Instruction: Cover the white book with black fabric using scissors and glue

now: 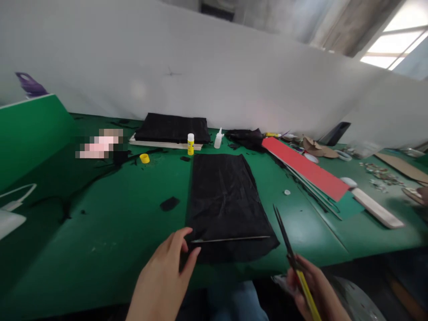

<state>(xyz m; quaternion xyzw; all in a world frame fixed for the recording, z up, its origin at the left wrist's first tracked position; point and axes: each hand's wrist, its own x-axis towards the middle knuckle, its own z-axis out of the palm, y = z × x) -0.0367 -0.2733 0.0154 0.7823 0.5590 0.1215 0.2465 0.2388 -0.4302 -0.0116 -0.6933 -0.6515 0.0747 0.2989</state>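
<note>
A panel covered in black cloth [222, 196] lies flat on the green table in front of me. A pale board edge shows along its near side, and loose cloth spreads beyond that edge. My left hand [167, 272] is at the panel's near left corner, thumb and fingers apart. Scissors [302, 285] with yellow handles are in my right hand [316, 285], to the right of the panel. Their dark blades point up and away from me. A small black cloth scrap [170, 203] lies left of the panel.
Behind the panel stand a yellow glue bottle [190, 145], a small white squeeze bottle [218, 139] and another black-covered board [172, 128]. A yellow cap [145, 158] lies to the left. Red board strips [306, 169] and a whitish block [377, 208] lie at right.
</note>
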